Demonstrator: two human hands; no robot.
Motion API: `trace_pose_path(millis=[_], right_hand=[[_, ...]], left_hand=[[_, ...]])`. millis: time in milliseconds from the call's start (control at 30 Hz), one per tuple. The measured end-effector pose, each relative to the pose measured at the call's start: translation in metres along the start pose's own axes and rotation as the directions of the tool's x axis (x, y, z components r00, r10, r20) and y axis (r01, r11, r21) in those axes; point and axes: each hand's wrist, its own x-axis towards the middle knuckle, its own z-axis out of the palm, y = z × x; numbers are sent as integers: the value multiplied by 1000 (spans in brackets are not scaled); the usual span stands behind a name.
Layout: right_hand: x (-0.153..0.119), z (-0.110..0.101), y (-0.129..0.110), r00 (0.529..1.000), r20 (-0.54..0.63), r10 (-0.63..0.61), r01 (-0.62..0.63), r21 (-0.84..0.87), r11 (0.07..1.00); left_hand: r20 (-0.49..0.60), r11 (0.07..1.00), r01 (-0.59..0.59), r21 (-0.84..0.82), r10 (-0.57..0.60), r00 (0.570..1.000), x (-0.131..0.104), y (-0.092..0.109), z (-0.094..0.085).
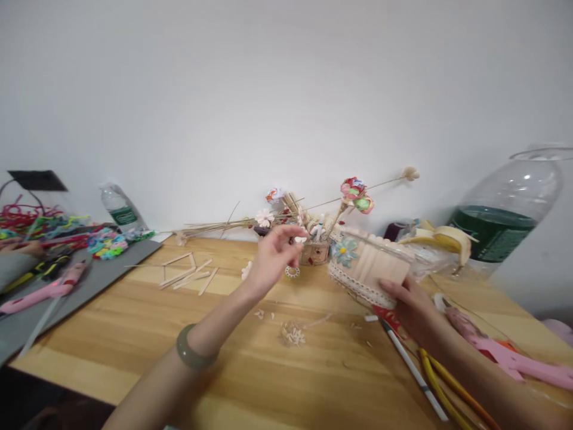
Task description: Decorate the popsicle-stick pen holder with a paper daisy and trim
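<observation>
My right hand grips the lower right side of a wooden craft box, held tilted above the table. Lace trim runs along the box, and a pale blue-green flower with a yellow centre sits on its left part. My left hand is raised to the left of the box, its fingers curled together around something small and whitish that I cannot make out. Behind it stands a small decorated container with dried stems and paper flowers. A small beaded ring lies near my left hand.
Thin wooden sticks lie left, small pale bits front centre. At right are a pink glue gun, a pen, a banana and a large bottle. Another person's hand is at far left.
</observation>
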Motion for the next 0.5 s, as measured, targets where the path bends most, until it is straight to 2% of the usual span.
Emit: trace_pose_path(millis=[67,133,233,300,400,500], right_hand=[[0,-7,0,997,55,47,-50,52,997],[-1,-13,-1,993,79,91,-98,89,991],[-3,-18,-3,988,85,127,-138,139,981],[-3,-18,-3,988,81,134,-146,166,975],[-2,-17,-2,986,87,144,-157,171,973],[-1,-19,0,984,108,140,-153,123,981]], left_hand=[[157,988,122,91,-135,978,0,-16,-1],[276,966,203,160,-241,931,-3,-29,1],[403,941,265,211,-331,853,-9,-42,9],[479,932,264,248,-355,803,-12,-50,19],[544,910,256,327,-403,736,-14,-60,33],[549,884,260,388,-448,705,-10,-66,39]])
